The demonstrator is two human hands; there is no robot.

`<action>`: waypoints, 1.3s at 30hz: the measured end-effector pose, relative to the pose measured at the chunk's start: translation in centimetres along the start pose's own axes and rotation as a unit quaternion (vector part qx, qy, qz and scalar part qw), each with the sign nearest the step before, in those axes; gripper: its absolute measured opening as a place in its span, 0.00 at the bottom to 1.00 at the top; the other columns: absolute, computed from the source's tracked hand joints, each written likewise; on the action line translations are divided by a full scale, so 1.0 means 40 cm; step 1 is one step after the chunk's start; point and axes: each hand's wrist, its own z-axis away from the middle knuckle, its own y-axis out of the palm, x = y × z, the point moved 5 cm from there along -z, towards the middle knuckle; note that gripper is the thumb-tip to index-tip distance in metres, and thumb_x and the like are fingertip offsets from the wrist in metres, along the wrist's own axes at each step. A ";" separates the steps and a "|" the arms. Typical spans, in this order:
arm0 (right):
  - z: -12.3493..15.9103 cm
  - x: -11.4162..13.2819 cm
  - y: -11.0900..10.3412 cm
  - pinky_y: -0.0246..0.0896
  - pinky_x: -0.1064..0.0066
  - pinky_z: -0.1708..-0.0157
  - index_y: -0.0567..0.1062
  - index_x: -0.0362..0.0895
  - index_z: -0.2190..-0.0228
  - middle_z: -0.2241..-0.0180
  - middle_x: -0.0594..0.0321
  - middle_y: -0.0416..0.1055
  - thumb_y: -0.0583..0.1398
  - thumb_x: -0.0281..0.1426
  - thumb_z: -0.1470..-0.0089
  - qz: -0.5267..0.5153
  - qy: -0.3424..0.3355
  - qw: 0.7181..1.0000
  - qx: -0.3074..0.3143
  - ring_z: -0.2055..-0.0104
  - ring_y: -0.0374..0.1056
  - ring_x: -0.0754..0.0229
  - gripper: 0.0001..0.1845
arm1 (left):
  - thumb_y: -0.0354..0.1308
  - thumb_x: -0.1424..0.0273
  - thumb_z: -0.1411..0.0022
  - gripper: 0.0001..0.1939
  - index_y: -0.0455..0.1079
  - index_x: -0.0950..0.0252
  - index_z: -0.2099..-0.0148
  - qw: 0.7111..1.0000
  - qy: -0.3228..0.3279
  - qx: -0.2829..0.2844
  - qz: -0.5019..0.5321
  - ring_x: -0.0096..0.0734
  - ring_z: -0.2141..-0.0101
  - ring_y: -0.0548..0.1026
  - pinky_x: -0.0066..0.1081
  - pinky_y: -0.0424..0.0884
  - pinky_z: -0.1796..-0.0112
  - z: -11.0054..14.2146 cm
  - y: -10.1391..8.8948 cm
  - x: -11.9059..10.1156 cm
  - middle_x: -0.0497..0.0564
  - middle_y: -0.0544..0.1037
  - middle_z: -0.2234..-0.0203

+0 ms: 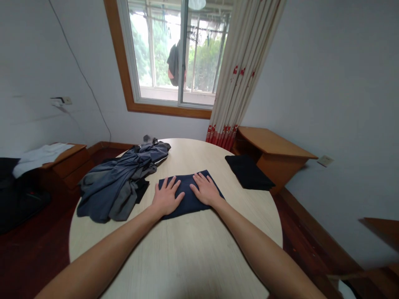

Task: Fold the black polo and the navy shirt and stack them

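A folded navy-blue garment (pixel 189 200) lies flat in the middle of the round table; its exact kind I cannot tell. My left hand (pixel 167 197) rests on its left part with the fingers spread and the palm down. On its right part lies my right hand (pixel 205 190), also flat with the fingers apart. Neither hand grips the cloth. To the left is a loose heap of grey and dark blue clothes (pixel 121 178). A folded black garment (pixel 248 172) sits near the table's right edge.
The round pale table (pixel 193 257) carries all these clothes. Beyond its right edge stands a wooden desk (pixel 274 143), beside a patterned curtain (pixel 240 70). A low wooden cabinet (pixel 73 164) with white cloth (pixel 40 157) on it is at the left.
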 end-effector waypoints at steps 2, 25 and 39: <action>-0.014 -0.035 0.000 0.32 0.50 0.31 0.58 0.43 0.33 0.30 0.55 0.48 0.44 0.49 0.33 0.001 0.030 1.000 0.001 0.27 0.40 0.51 0.36 | 0.41 0.51 0.30 0.34 0.53 0.58 0.28 0.999 -0.028 0.020 0.003 0.56 0.31 0.48 0.65 0.47 0.38 -0.015 -0.002 0.040 0.56 0.51 0.29; -0.023 -0.081 -0.007 0.37 0.48 0.32 0.60 0.44 0.33 0.30 0.56 0.50 0.46 0.46 0.32 -0.014 0.072 0.997 -0.001 0.28 0.43 0.51 0.32 | 0.43 0.48 0.30 0.35 0.55 0.58 0.28 0.999 0.039 -0.006 -0.004 0.53 0.30 0.46 0.60 0.45 0.36 0.009 0.000 -0.007 0.53 0.50 0.29; 0.096 -0.262 -0.127 0.61 0.70 0.70 0.76 0.41 0.74 0.72 0.55 0.77 0.66 0.52 0.51 -0.135 0.216 0.954 0.157 0.69 0.72 0.57 0.24 | 0.63 0.48 0.47 0.40 0.64 0.68 0.39 0.984 -0.125 0.114 0.062 0.53 0.53 0.77 0.38 0.70 0.57 0.033 -0.110 0.144 0.63 0.79 0.53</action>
